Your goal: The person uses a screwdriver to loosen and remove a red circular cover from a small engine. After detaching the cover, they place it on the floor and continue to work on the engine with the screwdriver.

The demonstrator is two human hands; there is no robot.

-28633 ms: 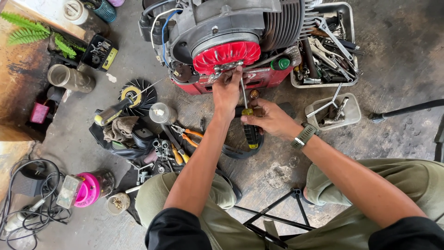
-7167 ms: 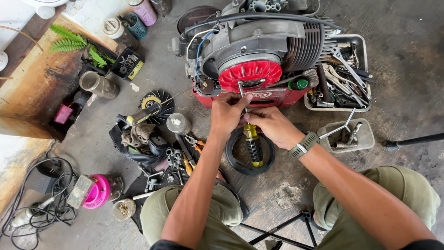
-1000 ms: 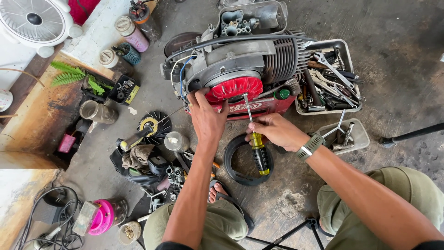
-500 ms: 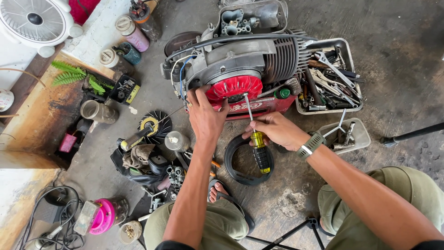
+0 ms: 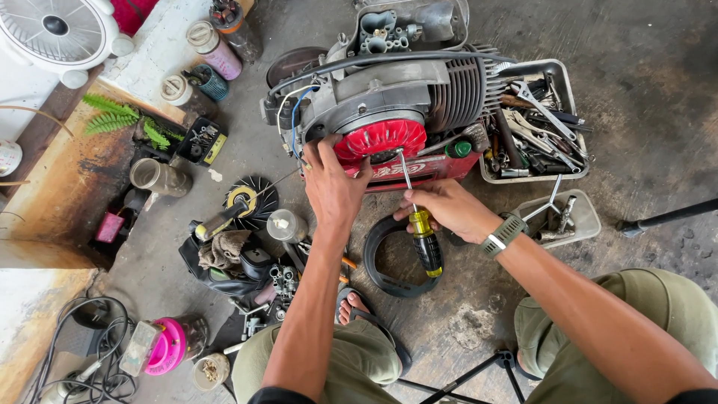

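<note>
The right hand [image 5: 449, 211] is gripping a screwdriver [image 5: 420, 224], its tip sitting at the red cover [image 5: 379, 140]. The left hand [image 5: 333, 191] is pressing flat beside it, holding nothing; the cover is not off yet

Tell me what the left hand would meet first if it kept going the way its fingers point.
The left hand points up toward the engine. Its fingertips already lie at the grey housing beside the red cover, so the engine would be met first; whether they already touch is unclear.
</note>
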